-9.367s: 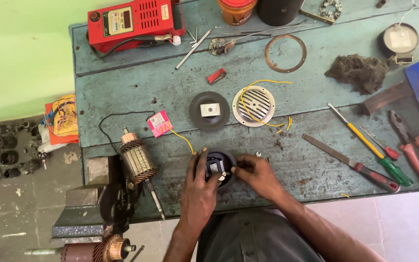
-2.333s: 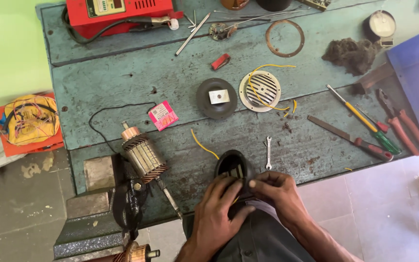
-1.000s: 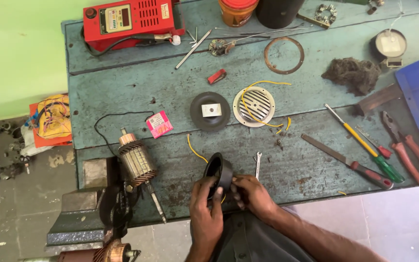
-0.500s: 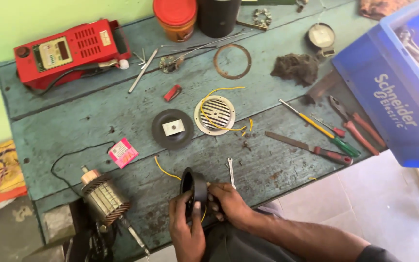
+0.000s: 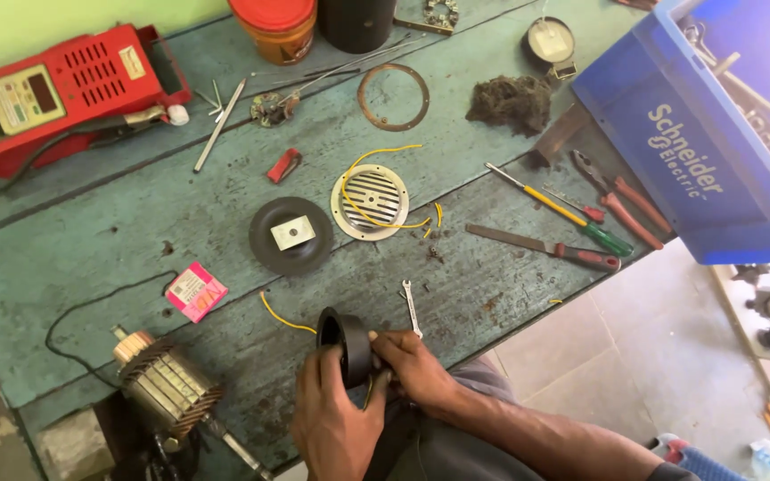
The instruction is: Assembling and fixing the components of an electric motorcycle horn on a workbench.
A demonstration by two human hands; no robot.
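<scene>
The blue-green workbench (image 5: 135, 267) was taken as the landmark. At its near edge, a black round housing (image 5: 345, 343) was held on its side, just above the boards, with a yellow wire (image 5: 280, 317) trailing from it. The left hand (image 5: 331, 423) was wrapped around its lower rim, fingers curled tight. The right hand (image 5: 412, 365) was pinched closed against its right side. A small spanner (image 5: 412, 307) lay just beyond. Bare boards were left toward the black disc (image 5: 291, 235).

Left hand (image 5: 336, 423), right hand (image 5: 412, 370) seemingly clasped together.
</scene>
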